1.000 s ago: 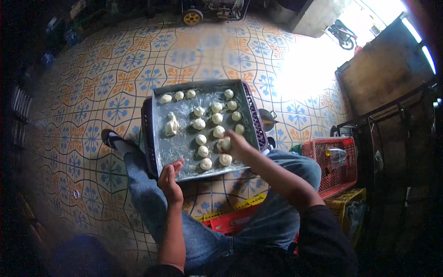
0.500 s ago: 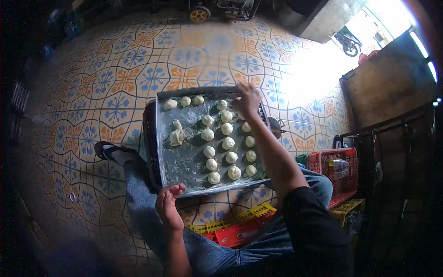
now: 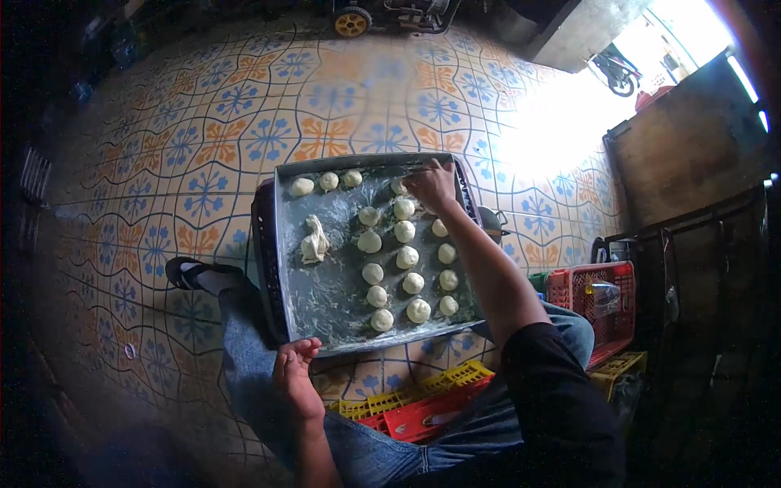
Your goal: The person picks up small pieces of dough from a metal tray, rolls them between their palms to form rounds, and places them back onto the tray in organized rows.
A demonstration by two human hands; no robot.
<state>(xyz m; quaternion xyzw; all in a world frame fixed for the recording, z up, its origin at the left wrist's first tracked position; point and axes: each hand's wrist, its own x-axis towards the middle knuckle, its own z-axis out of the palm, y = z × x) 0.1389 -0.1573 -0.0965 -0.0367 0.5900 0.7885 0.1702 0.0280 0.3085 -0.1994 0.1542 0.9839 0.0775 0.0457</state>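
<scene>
A wide metal tray (image 3: 325,305) dusted with flour lies before me. Round white dough balls (image 3: 407,258) stand in rows on its right half, with three small ones (image 3: 329,181) along the far left edge. A loose, stretched lump of dough (image 3: 315,241) sits apart on the left. My right hand (image 3: 433,185) is in the far right corner, palm down with bent fingers, beside a partly covered dough ball (image 3: 399,185); what lies beneath the fingers is hidden. My left hand (image 3: 299,381) hovers at the near left corner, fingers loosely bent and apart, holding nothing.
A dark plastic crate (image 3: 264,244) shows under the tray. Red and yellow crates (image 3: 443,404) lie by my legs, and a red crate (image 3: 618,325) with a clear bottle (image 3: 603,297) stands at right. A wheeled machine (image 3: 390,18) is on the tiled floor (image 3: 325,106) at the back.
My right hand has come down and slightly left into the tray's far right corner, and is less blurred. The left hand has barely moved. The view has shifted a little.
</scene>
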